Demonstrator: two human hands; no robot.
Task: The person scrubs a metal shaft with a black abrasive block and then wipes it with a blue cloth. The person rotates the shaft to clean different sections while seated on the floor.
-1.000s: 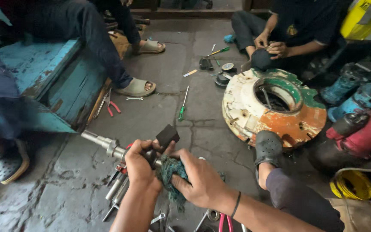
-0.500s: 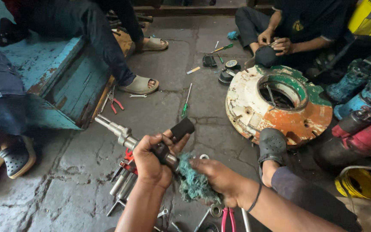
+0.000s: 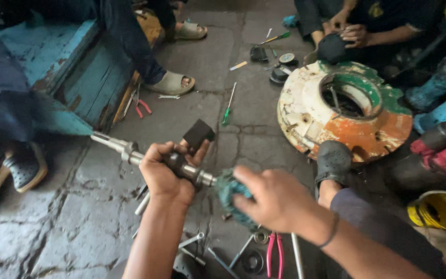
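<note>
Nearest, on the cracked stone floor [image 3: 68, 217]: pink-handled pliers [image 3: 270, 258], loose washers and spanners, scattered within arm's reach of the seated person.

Left hand [image 3: 163, 173]: closed around the dark middle of a steel shaft [image 3: 130, 153], holding it level above the floor so the bare end points left and away. A black block [image 3: 198, 134] stands up just behind the knuckles, seemingly fixed to the shaft.

Right hand [image 3: 274, 199]: clenched on a teal rag [image 3: 231, 188], pressing it round the shaft's near end; a braced grip against a wiping one, as I judge it.

Right, beside the person's black clog [image 3: 332, 161]: a round, worn casing [image 3: 305, 116] painted white, green and orange, lying flat with its opening up.

Middle distance: a green-handled screwdriver [image 3: 227, 107] on the floor.

Far left: a blue bench [image 3: 52, 62] and a sandalled foot [image 3: 171, 82]. Far right: another person's hands [image 3: 349, 33] busy with a dark part.
</note>
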